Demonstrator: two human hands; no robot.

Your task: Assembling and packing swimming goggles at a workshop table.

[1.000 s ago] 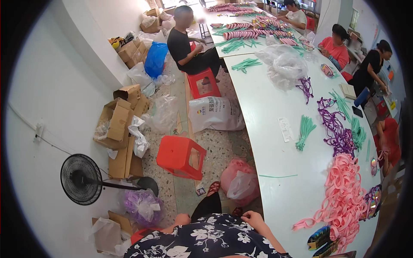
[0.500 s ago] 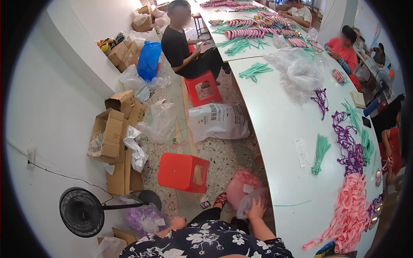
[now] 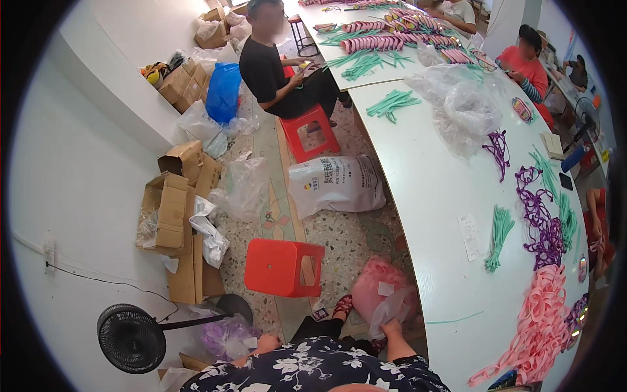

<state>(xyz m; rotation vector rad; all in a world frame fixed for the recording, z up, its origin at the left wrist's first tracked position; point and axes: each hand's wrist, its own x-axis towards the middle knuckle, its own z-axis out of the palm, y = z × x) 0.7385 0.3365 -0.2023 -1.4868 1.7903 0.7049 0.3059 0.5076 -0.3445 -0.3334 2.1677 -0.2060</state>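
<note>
At the lower middle, my right hand (image 3: 392,328) is closed on the gathered top of a clear plastic bag (image 3: 386,308). Pink contents show through the large pink bag (image 3: 375,287) just beyond it, which stands on the floor against the table. My left hand (image 3: 268,342) is low beside my dark-clothed leg, near a clear bag of purple pieces (image 3: 226,336); its fingers are too small and partly hidden to make out. On the table to my right lies a heap of pink straps (image 3: 532,326), with purple cords (image 3: 539,222) and a bundle of green strips (image 3: 500,238) beyond.
A red stool (image 3: 284,268) stands ahead of me, with a white printed sack (image 3: 336,185) past it. To the left are a black fan (image 3: 132,338) and cardboard boxes (image 3: 163,215). A seated person (image 3: 264,65) is at the table's far left; others sit along its right side.
My right hand, spread over the clear bag before, has closed on its top and drawn it a little. The whole view has shifted slightly. The far-left person's head has turned.
</note>
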